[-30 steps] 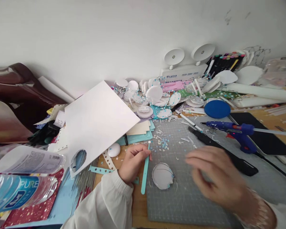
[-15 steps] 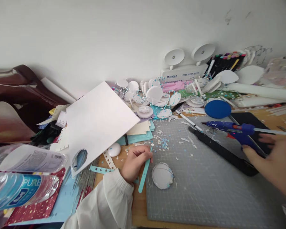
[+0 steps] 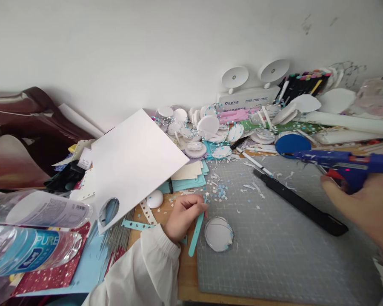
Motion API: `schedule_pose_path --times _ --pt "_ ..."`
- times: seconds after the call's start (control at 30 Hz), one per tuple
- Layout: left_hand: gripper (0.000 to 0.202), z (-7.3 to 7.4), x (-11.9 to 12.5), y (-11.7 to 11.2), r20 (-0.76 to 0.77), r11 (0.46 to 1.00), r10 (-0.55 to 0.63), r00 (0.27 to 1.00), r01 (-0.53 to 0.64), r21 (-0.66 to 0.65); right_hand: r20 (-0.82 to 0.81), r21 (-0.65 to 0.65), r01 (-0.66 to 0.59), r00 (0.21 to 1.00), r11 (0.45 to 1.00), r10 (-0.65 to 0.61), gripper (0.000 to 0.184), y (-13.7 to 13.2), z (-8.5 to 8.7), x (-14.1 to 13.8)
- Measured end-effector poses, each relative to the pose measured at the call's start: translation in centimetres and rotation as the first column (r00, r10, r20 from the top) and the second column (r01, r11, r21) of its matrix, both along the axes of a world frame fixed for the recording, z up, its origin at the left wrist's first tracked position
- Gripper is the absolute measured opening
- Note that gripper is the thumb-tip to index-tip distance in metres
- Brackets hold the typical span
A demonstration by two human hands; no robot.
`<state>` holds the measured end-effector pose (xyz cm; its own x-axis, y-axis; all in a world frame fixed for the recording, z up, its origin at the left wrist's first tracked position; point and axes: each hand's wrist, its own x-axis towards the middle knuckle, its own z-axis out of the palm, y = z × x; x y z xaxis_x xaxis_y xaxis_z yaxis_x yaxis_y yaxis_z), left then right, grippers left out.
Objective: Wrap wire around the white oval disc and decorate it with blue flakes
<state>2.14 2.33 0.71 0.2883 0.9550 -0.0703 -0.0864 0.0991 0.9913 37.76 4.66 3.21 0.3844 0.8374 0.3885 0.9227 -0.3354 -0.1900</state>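
Note:
My right hand (image 3: 365, 199) is wrapped round the grip of a blue glue gun (image 3: 341, 163) at the right, lifted off the table with its nozzle pointing left. Its red trigger shows near my fingers. My left hand (image 3: 187, 216) is closed at the mat's left edge, pinching a flat teal craft stick (image 3: 196, 236) that slants down toward me. Just right of that hand, a round white disc (image 3: 219, 233) lies on the grey cutting mat (image 3: 274, 263), with wire round its rim and small pale blue and white flowers at its lower right.
A black pen-like tool (image 3: 300, 202) lies across the mat, near scattered tiny flowers (image 3: 220, 191). Behind are piled white discs (image 3: 208, 126) and a blue lid (image 3: 292, 144). A white board (image 3: 137, 157) leans at left, with plastic bottles (image 3: 35, 250) beyond it.
My right hand has closed on the glue gun and raised it, moving it right. The glue gun's nozzle now overlaps the blue lid. My left hand has barely moved.

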Motion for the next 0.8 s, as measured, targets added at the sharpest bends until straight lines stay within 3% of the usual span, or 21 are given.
schedule_pose_path --times 0.07,0.13,0.23,0.33,0.4,0.57,0.8 --pt "0.030 0.1 0.1 0.0 -0.005 1.000 -0.003 1.000 0.003 0.002 -0.092 0.043 0.115 0.990 0.992 -0.110 0.041 0.1 1.1 -1.3" --pt "0.031 0.2 0.1 0.1 -0.013 1.000 -0.007 1.000 0.007 0.007 -0.133 0.129 0.113 0.986 0.985 -0.096 0.052 0.2 1.6 -3.1" --pt "0.031 0.5 0.3 0.1 -0.027 1.000 -0.016 1.000 0.016 0.015 -0.194 0.263 -0.102 0.969 0.959 0.156 0.045 0.0 1.2 -6.2" --pt "0.031 0.9 0.4 0.0 -0.042 0.999 -0.040 0.998 0.040 0.013 -0.270 0.304 -0.359 0.856 0.882 0.441 0.035 -0.8 -0.1 -9.0" --pt "0.031 1.2 0.4 0.0 -0.053 0.997 -0.072 0.996 0.072 0.013 -0.272 0.306 -0.449 0.804 0.840 0.529 0.030 -1.4 -0.9 -10.1" --pt "0.034 1.5 0.4 0.0 -0.093 0.992 -0.122 0.988 0.125 0.026 -0.260 0.275 -0.504 0.781 0.819 0.568 0.030 -2.2 -2.2 -10.4" --pt "0.036 1.5 0.5 0.0 -0.130 0.987 -0.148 0.980 0.155 0.043 -0.241 0.233 -0.539 0.774 0.810 0.585 0.031 -2.2 -2.0 -10.5"
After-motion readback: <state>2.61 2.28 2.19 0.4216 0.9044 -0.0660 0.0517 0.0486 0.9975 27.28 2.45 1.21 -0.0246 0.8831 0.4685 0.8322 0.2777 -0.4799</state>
